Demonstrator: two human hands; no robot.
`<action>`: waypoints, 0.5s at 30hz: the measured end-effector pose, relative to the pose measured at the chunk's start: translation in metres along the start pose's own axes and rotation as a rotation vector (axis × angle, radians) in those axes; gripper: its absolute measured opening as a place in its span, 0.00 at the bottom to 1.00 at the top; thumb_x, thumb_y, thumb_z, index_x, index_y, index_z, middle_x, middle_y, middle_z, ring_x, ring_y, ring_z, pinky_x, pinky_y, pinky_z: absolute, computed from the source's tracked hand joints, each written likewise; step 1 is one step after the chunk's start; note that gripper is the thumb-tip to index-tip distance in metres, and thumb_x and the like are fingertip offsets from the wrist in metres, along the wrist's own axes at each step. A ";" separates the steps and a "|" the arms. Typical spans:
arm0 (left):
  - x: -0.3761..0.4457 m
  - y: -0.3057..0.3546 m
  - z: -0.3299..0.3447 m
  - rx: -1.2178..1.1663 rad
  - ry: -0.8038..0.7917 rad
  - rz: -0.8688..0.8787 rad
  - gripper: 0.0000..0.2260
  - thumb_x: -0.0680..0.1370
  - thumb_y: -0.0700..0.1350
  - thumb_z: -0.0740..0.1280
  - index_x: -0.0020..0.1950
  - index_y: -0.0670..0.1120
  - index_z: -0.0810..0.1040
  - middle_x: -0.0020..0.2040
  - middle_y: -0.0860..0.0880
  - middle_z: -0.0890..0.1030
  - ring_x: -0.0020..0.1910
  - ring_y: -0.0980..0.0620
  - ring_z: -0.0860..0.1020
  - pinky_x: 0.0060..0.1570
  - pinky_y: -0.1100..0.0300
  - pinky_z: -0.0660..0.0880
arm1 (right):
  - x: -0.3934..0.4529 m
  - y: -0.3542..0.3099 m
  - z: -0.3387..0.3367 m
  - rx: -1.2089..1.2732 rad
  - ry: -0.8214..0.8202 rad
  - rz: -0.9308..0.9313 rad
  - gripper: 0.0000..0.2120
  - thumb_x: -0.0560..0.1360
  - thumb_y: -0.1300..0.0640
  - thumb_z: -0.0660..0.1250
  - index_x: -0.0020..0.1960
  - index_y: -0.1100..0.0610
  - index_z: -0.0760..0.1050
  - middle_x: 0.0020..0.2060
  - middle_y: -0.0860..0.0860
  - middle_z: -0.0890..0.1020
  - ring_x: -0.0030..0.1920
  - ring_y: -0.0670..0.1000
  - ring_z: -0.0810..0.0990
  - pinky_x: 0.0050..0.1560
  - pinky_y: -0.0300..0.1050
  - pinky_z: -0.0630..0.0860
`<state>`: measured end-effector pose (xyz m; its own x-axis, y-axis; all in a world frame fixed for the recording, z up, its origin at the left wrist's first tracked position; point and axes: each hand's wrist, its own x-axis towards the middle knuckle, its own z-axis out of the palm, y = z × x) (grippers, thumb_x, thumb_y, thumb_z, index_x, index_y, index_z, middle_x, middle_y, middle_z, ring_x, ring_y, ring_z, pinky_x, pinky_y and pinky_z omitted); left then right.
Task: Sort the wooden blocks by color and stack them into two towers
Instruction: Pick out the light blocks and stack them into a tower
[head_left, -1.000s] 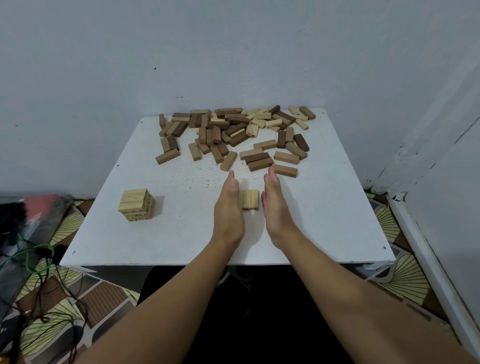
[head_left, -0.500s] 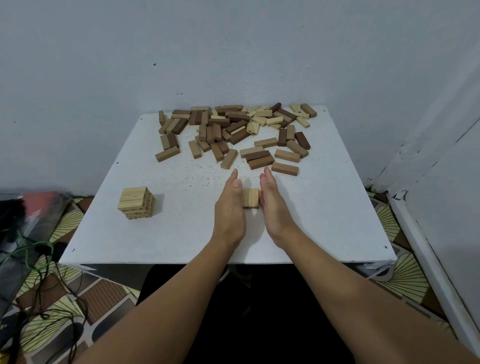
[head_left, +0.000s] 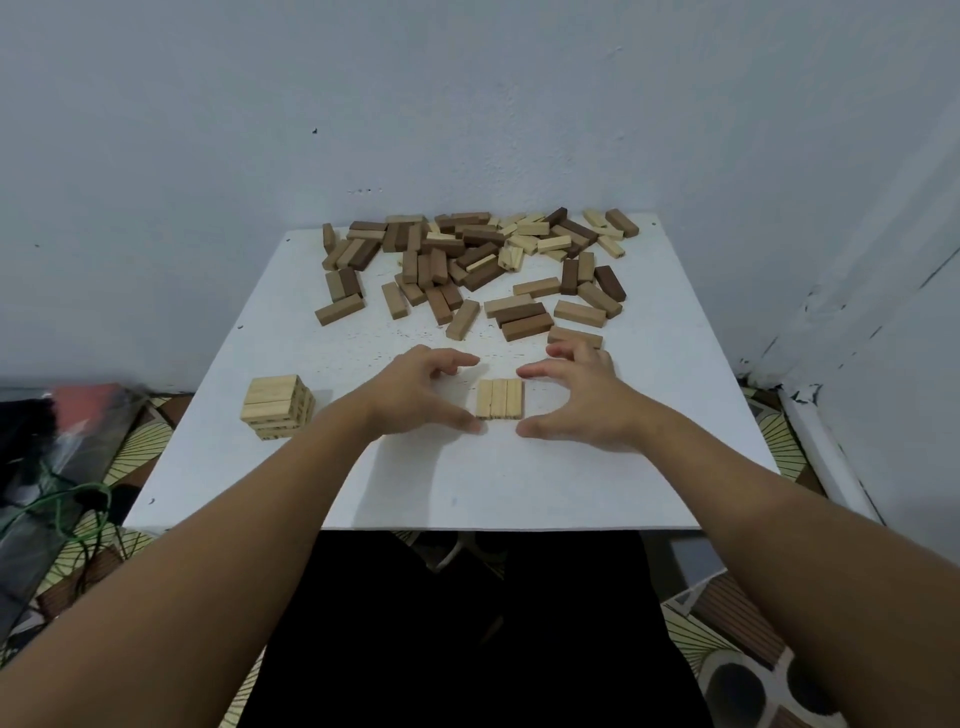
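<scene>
White tabletop (head_left: 519, 483). Three light blocks (head_left: 500, 398) lie side by side, flat, near its centre. Left hand (head_left: 415, 392) and right hand (head_left: 576, 397) flank the row, each grip open, fingers spread and loosely curved, holding nothing; left thumb just beside the row. Light tower (head_left: 278, 408) stands left. Mixed pile (head_left: 467, 265) lies along the far edge.

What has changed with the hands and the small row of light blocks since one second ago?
Both hands, left hand and right hand, moved apart and let go of the row of light blocks, fingers now curved around it. The light tower and block pile stayed put.
</scene>
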<state>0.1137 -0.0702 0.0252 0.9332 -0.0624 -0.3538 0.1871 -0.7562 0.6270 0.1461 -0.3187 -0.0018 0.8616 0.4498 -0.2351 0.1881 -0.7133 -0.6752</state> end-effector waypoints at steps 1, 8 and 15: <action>0.003 0.000 0.000 0.023 0.000 0.008 0.39 0.65 0.56 0.85 0.73 0.62 0.75 0.66 0.53 0.71 0.69 0.49 0.70 0.73 0.48 0.68 | 0.002 0.001 0.002 -0.005 0.012 -0.001 0.37 0.68 0.39 0.80 0.74 0.38 0.71 0.75 0.43 0.59 0.76 0.49 0.52 0.76 0.53 0.58; 0.017 -0.009 0.012 0.012 0.056 0.016 0.28 0.63 0.60 0.84 0.61 0.68 0.82 0.62 0.55 0.68 0.69 0.50 0.64 0.73 0.47 0.65 | 0.010 0.007 0.009 -0.062 0.050 -0.016 0.30 0.69 0.35 0.77 0.70 0.32 0.74 0.74 0.45 0.61 0.75 0.53 0.53 0.75 0.53 0.56; 0.017 -0.013 0.021 -0.041 0.113 0.044 0.26 0.63 0.61 0.84 0.60 0.67 0.83 0.60 0.56 0.68 0.66 0.51 0.63 0.69 0.51 0.64 | 0.012 0.007 0.017 -0.082 0.119 -0.026 0.27 0.69 0.33 0.76 0.67 0.31 0.75 0.73 0.44 0.62 0.73 0.51 0.54 0.68 0.45 0.55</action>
<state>0.1208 -0.0752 -0.0035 0.9690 -0.0198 -0.2463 0.1552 -0.7270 0.6689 0.1499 -0.3090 -0.0214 0.9047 0.4056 -0.1306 0.2450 -0.7459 -0.6194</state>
